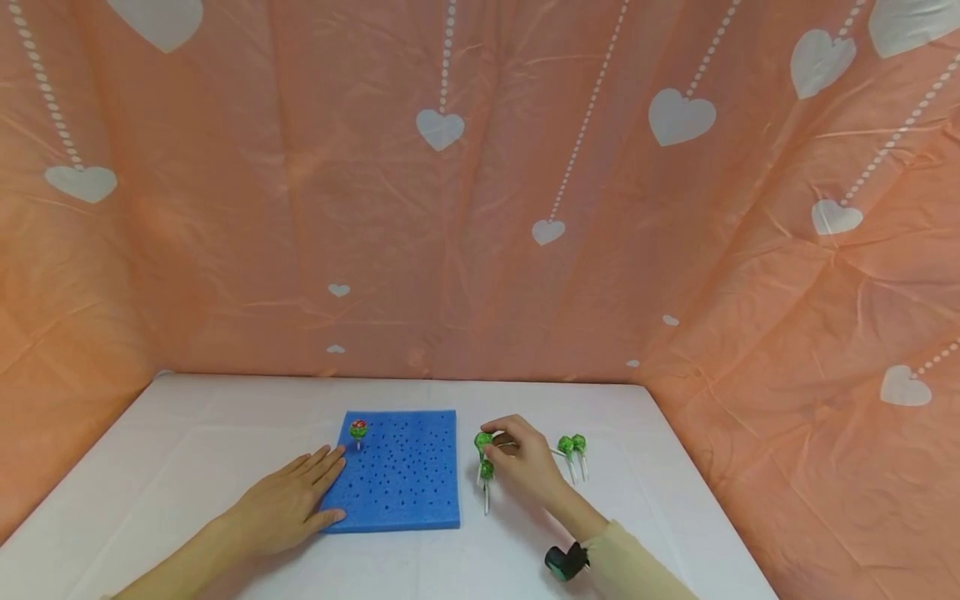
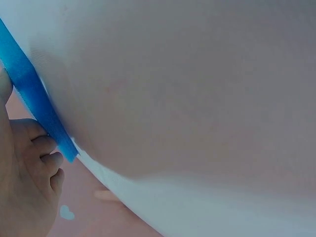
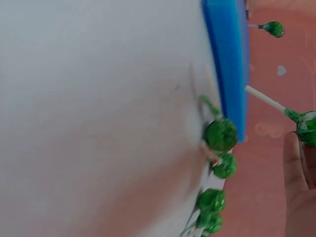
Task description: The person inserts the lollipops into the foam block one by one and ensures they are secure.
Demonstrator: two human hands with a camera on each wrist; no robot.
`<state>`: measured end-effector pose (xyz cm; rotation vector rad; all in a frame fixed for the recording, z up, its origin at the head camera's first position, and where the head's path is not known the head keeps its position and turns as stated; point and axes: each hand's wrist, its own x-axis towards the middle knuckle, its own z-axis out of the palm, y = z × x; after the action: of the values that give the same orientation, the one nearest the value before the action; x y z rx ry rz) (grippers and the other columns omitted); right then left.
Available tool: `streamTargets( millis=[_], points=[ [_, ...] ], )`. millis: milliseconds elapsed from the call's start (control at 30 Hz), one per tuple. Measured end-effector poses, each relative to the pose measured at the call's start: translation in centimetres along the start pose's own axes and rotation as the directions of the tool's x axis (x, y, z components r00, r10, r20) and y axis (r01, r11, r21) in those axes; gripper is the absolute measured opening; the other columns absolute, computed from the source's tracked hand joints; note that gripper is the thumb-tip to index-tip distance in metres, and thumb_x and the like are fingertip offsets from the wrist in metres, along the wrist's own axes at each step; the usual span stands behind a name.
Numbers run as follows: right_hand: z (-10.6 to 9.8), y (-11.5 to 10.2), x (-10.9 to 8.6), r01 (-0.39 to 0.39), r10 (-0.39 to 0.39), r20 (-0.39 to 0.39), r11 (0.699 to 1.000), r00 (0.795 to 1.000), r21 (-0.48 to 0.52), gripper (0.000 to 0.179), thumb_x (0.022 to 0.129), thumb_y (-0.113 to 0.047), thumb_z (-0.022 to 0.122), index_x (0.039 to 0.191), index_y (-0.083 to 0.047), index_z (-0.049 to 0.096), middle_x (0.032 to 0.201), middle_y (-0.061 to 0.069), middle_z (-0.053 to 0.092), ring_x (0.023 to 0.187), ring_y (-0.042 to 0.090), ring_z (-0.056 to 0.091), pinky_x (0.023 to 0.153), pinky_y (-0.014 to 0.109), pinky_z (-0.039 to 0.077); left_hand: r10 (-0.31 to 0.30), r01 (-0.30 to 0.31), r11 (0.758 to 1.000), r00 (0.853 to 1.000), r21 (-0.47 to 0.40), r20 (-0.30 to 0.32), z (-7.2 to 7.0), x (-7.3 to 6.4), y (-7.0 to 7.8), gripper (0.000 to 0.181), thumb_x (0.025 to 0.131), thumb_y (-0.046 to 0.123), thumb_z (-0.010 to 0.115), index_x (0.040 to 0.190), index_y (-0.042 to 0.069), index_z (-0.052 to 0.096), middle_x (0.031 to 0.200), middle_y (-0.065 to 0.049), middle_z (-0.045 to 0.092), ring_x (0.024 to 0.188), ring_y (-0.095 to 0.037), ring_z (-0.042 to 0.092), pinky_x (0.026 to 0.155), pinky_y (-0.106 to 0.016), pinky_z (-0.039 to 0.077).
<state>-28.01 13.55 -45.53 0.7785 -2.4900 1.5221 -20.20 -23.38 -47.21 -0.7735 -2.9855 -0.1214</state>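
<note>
My left hand [image 1: 288, 502] lies with extended fingers along the left edge of a blue foam board [image 1: 420, 512] dotted with small holes. One red-and-green wrapped lollipop [image 1: 357, 429] stands upright in the board near its upper left corner. Right of the board, my right hand [image 1: 525, 462] pinches a green-wrapped lollipop [image 3: 307, 129] by its head; in the right wrist view its white stick points away from the fingers. Below that hand, another green lollipop [image 1: 487, 470] lies on the table. The left wrist view shows the left fingers [image 2: 44, 144] against the board's side.
More green lollipops [image 1: 566, 446] lie to the right of my right hand, sticks toward me. A white cloth [image 1: 225, 417] covers the table. Behind and beside it hangs an orange curtain [image 1: 360, 217] with white hearts. A small black device [image 1: 566, 562] sits by the right sleeve.
</note>
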Motion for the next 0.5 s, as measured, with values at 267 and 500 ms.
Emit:
streamTargets(
  millis=[267,500],
  points=[
    [1.2,-1.2,1.2,0.0,0.0,-0.026,1.0,1.0,0.02,0.028,0.091,-0.002,0.072,0.119,-0.003,0.07,0.116,0.011,0.065,0.105,0.028,0.069,0.088,0.028,0.062,-0.004,0.004,1.0,1.0,-0.002,-0.006,-0.1,0.0,0.1,0.078,0.1,0.06,0.049,0.145,-0.004,0.051,0.157,-0.022,0.043,0.145,-0.043,0.042,0.118,-0.056,0.039],
    [2.5,-2.0,1.9,-0.015,0.017,-0.065,0.999,0.998,0.028,0.028,0.089,0.005,0.07,0.118,0.002,0.069,0.118,0.018,0.063,0.105,0.036,0.068,0.088,0.038,0.062,-0.004,0.004,1.0,1.0,-0.003,-0.009,-0.1,0.0,0.1,0.078,0.1,0.059,0.049,0.145,-0.005,0.051,0.157,-0.022,0.044,0.145,-0.043,0.042,0.118,-0.056,0.039]
  ],
)
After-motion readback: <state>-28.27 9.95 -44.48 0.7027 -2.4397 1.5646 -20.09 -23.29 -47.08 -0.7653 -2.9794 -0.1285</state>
